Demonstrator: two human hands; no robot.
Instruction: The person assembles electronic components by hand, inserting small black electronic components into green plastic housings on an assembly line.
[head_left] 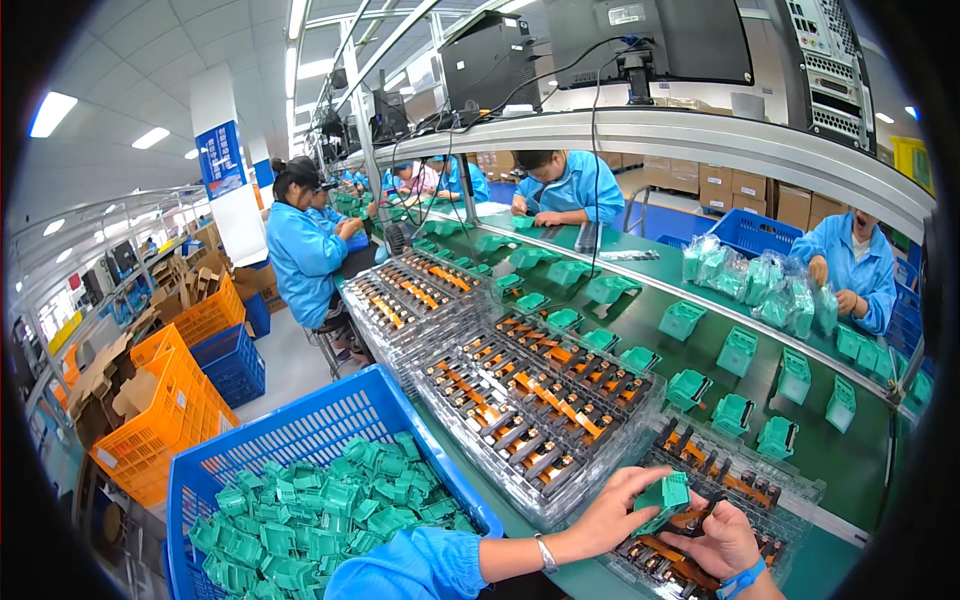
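Observation:
My left hand (612,512) is closed on a green plastic housing (664,502), held tilted over a clear tray at the near right. Close beside it, my right hand (722,545) pinches a small black-and-orange part (692,520) against or just by the housing; whether the two touch is hard to make out. Below both hands lies the clear plastic tray (795,500), filled with rows of similar black parts with orange strips. To the left, a blue crate (330,405) holds a heap of loose green housings (320,515).
More stacked trays (535,400) of black-and-orange parts stand left of my hands. Green housings (738,350) sit spaced along the green conveyor (640,345). Co-workers in blue sit across and further along the line. A metal shelf rail (700,125) carries monitors and computers overhead.

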